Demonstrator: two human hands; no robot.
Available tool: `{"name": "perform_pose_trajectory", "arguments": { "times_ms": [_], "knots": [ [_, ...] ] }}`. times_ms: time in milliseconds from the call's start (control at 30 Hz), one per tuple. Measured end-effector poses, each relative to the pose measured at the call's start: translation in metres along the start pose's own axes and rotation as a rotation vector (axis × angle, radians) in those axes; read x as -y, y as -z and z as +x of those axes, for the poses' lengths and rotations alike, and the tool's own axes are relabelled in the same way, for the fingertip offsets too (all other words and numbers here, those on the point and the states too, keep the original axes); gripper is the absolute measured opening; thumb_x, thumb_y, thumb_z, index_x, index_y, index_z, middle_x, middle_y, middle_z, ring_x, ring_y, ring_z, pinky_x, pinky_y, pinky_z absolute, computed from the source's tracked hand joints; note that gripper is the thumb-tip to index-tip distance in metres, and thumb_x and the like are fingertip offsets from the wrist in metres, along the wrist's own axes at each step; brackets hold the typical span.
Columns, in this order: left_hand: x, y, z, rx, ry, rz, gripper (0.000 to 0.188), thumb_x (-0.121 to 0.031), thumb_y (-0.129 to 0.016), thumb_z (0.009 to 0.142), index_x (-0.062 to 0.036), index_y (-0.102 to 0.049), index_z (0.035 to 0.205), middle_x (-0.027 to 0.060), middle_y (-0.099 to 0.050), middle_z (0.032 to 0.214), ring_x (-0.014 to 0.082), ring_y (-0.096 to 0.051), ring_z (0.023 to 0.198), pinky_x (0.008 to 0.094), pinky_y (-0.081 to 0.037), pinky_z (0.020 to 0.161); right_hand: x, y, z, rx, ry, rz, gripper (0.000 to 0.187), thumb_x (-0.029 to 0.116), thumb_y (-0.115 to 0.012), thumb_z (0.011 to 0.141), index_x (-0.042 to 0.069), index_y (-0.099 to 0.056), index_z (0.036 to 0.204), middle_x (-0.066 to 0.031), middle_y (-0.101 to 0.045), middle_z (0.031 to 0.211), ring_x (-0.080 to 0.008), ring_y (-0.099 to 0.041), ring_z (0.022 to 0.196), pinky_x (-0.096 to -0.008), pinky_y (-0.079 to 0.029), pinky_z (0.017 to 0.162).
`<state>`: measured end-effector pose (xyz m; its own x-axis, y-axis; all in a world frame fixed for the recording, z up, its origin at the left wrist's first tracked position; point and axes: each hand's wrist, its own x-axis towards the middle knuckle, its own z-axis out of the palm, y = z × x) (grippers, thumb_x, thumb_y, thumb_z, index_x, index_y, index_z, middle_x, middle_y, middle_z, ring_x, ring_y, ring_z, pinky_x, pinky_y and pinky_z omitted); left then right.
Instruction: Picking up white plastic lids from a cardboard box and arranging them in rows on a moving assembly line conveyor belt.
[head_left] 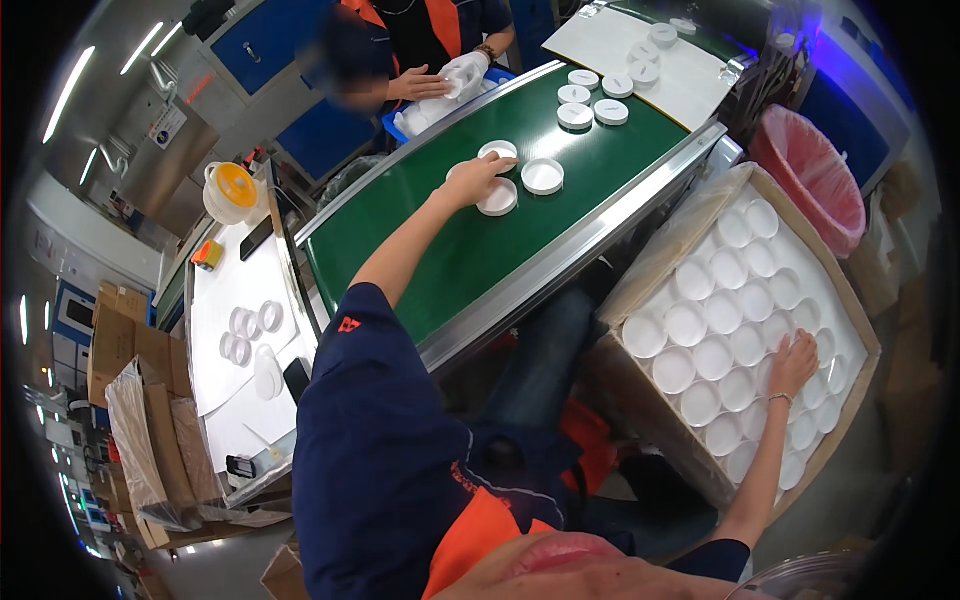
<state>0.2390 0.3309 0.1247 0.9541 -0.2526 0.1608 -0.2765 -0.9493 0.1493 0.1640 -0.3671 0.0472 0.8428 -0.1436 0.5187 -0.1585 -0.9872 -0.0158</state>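
My left hand [476,183] reaches over the green conveyor belt [400,270], its fingers closing around a small cluster of white round lids [498,198]. Part of that cluster lies hidden under the palm. Just right of it, another white lid [543,177] sits apart on the belt. My right hand [795,364] is down in a cardboard box [858,375], resting on lids laid in rows. Its fingers look stretched out over the lids, and I cannot see anything gripped in them. White lids [722,312] of the same round shape fill much of the box.
Several more lids [575,116] lie farther up the belt, near a white plate [660,75]. Across the belt, a co-worker's gloved hand [465,75] is above a blue bin [392,124]. A pink-lined bin [810,180] stands behind the box. Clear rings [240,322] lie on the left table.
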Motion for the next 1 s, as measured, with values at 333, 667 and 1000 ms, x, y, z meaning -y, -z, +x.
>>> {"name": "perform_pose_trajectory", "arguments": {
  "times_ms": [333, 667, 1000],
  "knots": [
    [-0.04, 0.009, -0.012, 0.103, -0.002, 0.256, 0.068, -0.002, -0.061, 0.081, -0.0313, -0.042, 0.139, 0.0105, -0.056, 0.115, 0.0311, -0.06, 0.099, 0.0402, -0.054, 0.077, -0.003, 0.008, -0.001, 0.064, -0.047, 0.022, 0.037, 0.037, -0.048, 0.097, 0.013, -0.055, 0.125, -0.0077, -0.051, 0.13, -0.0261, -0.045, 0.126, -0.0503, -0.029, 0.107],
    [-0.033, -0.001, -0.008, 0.062, -0.116, 0.006, 0.037, 0.002, -0.058, 0.083, -0.0163, -0.054, 0.115, 0.0106, -0.055, 0.106, 0.0322, -0.057, 0.101, 0.0408, -0.051, 0.081, -0.008, 0.001, -0.002, 0.026, -0.033, 0.041, 0.036, 0.035, -0.049, 0.097, 0.013, -0.056, 0.124, -0.0074, -0.052, 0.129, -0.0258, -0.045, 0.125, -0.0485, -0.029, 0.107],
    [-0.126, 0.04, -0.028, -0.32, 0.054, -0.688, 0.019, -0.007, -0.06, 0.088, -0.0089, -0.056, 0.106, 0.0078, -0.06, 0.105, 0.0201, -0.062, 0.097, 0.0332, -0.051, 0.081, -0.005, 0.001, -0.001, 0.021, -0.038, 0.042, 0.034, 0.034, -0.05, 0.097, 0.014, -0.055, 0.124, -0.0056, -0.052, 0.13, -0.0247, -0.044, 0.127, -0.0498, -0.029, 0.107]
  ]
}}
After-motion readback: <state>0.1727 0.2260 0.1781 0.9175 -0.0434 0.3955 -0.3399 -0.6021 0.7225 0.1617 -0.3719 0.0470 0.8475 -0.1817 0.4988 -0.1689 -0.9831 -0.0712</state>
